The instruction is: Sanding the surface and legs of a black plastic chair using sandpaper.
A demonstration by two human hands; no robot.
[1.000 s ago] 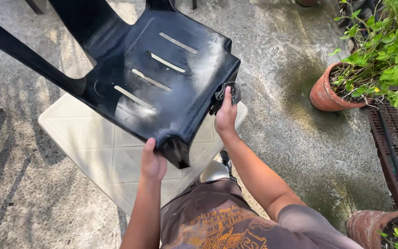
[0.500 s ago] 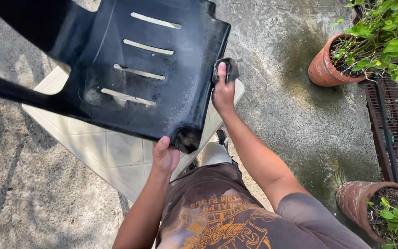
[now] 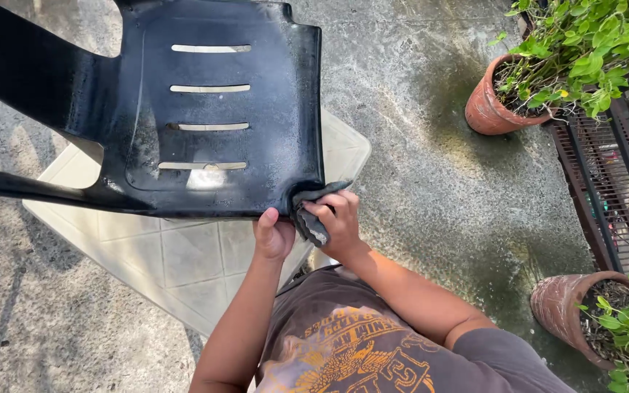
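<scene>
Two bare hands meet at the near edge of a black plastic chair held tipped above a pale tiled slab. Nearest the camera is the person's brown printed shirt, from which both forearms reach up the frame. Left hand: closed on the chair's near rim, thumb over the top and fingers hidden beneath it. Right hand: closed around a dark bunched rag, which it presses against the chair's near right corner; the two hands sit just beside each other, the rag between them.

Beyond the hands, the chair's slotted seat panel, glossy and wet-looking, fills the upper left; four narrow slots run across it, and a dark arm or leg of the chair extends to the left frame edge. The slab shows below and to the right of the chair, one of its corners jutting past the seat's right edge.

Open room lies to the right of the chair: a broad stretch of damp, stained concrete floor. Its far right side is bounded by a near clay pot, a tilted far clay pot with leafy plants, and a rusty metal grate between them.
</scene>
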